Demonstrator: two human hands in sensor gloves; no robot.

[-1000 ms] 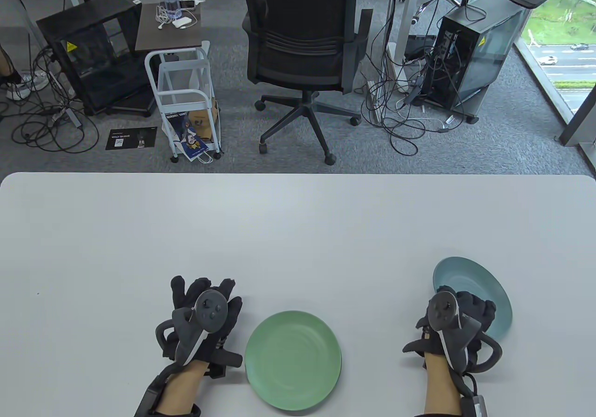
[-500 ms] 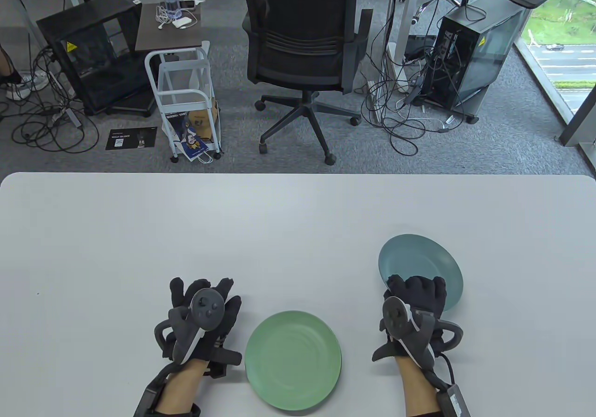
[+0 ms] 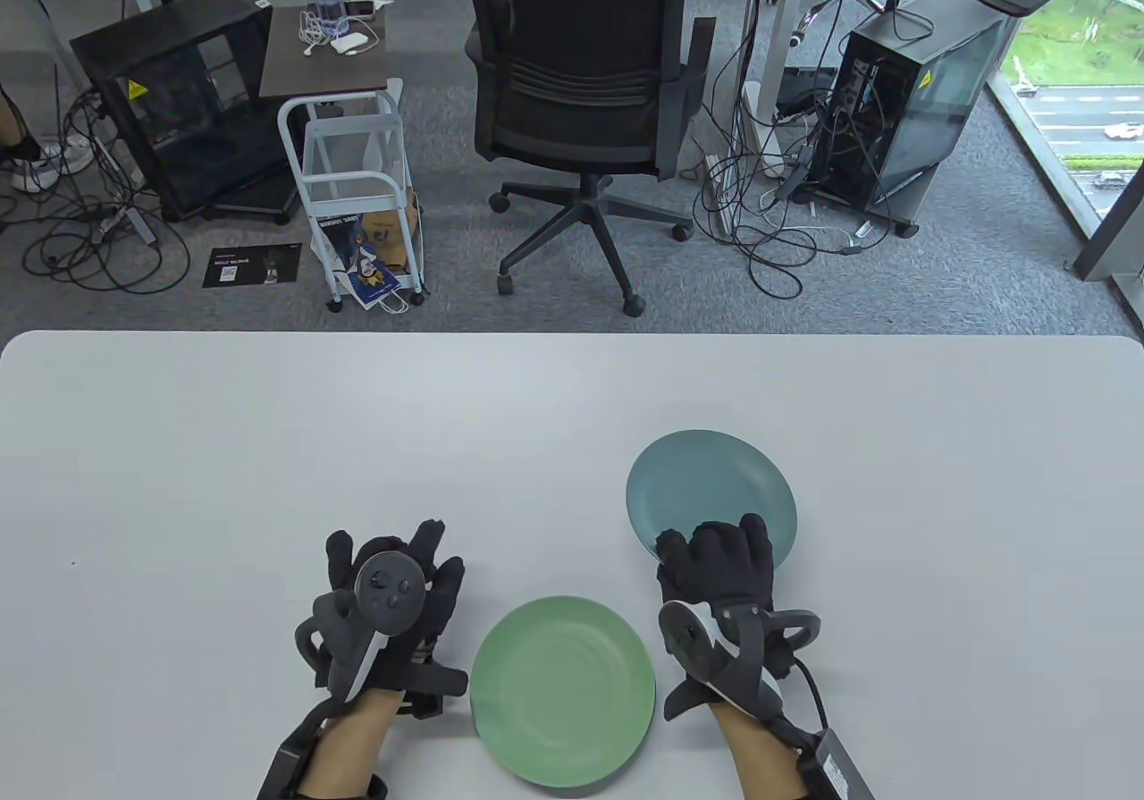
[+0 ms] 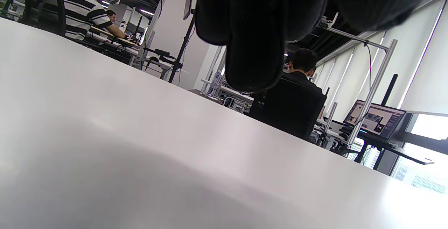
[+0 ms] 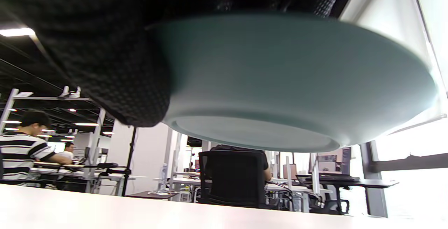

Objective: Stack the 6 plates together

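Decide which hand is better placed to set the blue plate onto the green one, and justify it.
Right. The right hand already grips the blue plate, lifted clear of the table, beside the green plate. The left hand holds nothing.

Both the left hand [image 3: 386, 608] and right hand [image 3: 719, 599] wear black padded sensor gloves, each with a dark grey ringed tracker strapped on and black cabling along the forearm.

Both plates, blue [image 3: 710, 487] and green [image 3: 563, 691], look smooth and matt; the white tabletop [image 3: 268, 442] has a soft sheen; gloves [image 3: 719, 559] are knitted cloth.
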